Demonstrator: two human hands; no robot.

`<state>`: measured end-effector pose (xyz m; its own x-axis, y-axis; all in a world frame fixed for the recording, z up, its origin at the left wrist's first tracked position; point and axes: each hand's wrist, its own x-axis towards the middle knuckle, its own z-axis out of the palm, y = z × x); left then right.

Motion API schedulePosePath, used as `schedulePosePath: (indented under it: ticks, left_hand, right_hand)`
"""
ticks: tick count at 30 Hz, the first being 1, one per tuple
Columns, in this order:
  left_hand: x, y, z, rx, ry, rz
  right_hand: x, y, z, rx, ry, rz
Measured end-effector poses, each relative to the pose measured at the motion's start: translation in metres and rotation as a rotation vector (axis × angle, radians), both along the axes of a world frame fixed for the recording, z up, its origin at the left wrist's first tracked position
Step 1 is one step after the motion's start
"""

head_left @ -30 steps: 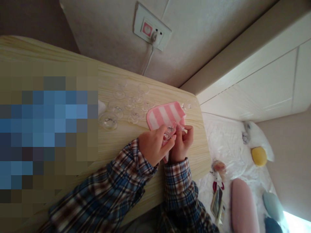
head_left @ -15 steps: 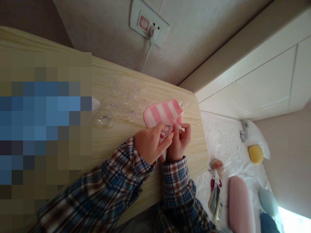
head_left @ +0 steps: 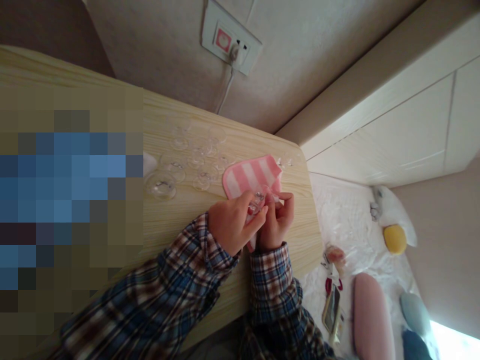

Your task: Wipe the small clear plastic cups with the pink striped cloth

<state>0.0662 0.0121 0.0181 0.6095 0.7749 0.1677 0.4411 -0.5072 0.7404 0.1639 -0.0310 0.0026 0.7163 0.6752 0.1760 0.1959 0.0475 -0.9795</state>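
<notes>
The left hand (head_left: 231,225) pinches a clear plastic piece (head_left: 257,200) over the pink-and-white striped cloth (head_left: 250,174) on the wooden table (head_left: 300,225). Just beside it, the right hand (head_left: 278,220) nips something filmy (head_left: 270,191) (too small for me, standing here, to make out). Clear discs (head_left: 161,185) lie scattered near the cloth.

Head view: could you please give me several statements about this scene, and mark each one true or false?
1. The left hand holds a clear plastic piece. True.
2. The cloth is solid green. False: a pink-and-white striped cloth lies on the wooden table.
3. A white plug sits in the wall socket. True.
4. Nothing yellow is visible. False: a yellow rounded object lies right of the table.
</notes>
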Motion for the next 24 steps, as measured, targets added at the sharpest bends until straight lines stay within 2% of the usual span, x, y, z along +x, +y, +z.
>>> schedulePosePath:
  ticks: [5, 9, 13, 24]
  left_hand:
    - [0.0000, 0.0003, -0.0006, 0.013, 0.004, -0.014]
    - [0.0004, 0.0000, -0.0015, 0.001, 0.006, -0.009]
    - [0.0002, -0.0001, -0.0017, 0.004, 0.000, -0.016]
    - [-0.0014, -0.0013, 0.0018, -0.031, 0.026, -0.024]
  right_hand:
    - [-0.0004, 0.0001, 0.0003, 0.011, 0.012, -0.029]
    - [-0.0010, 0.0003, -0.0003, 0.018, 0.020, 0.013]
    - [-0.0008, 0.0003, -0.0012, 0.019, 0.029, -0.017]
    - [-0.0021, -0.0012, 0.0023, 0.017, 0.048, 0.010]
